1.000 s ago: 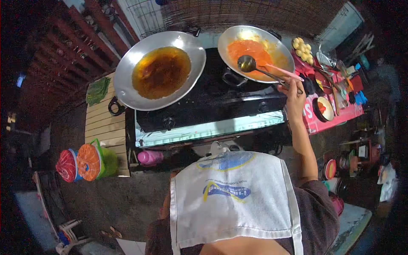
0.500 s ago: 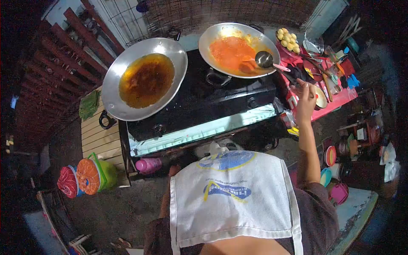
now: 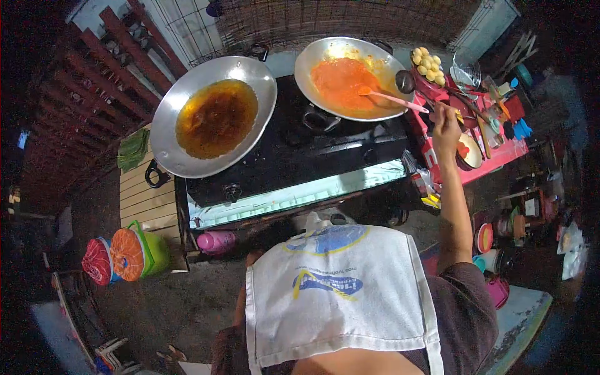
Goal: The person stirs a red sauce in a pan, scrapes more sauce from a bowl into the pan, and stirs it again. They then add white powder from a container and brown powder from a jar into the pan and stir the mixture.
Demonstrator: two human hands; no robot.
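One ladle, its dark bowl (image 3: 405,81) at the right rim of the right-hand wok (image 3: 304,69); contact with the rim cannot be told. Handle runs nearward into the right hand (image 3: 446,131), fingers closed round it. Left hand out of sight; grip cannot be told. Wok holds red-orange sauce (image 3: 340,78); a pink-handled utensil (image 3: 400,100) rests in it, handle over the near right rim. Right of stove (image 3: 281,153): egg-like pale rounds (image 3: 429,64) heaped far side, cream bowl (image 3: 476,156) with something red, nearer. Left on stove: larger wok (image 3: 165,134), dark brown liquid (image 3: 219,119). Farther left, green leaves (image 3: 133,152) on slatted boards (image 3: 147,194).
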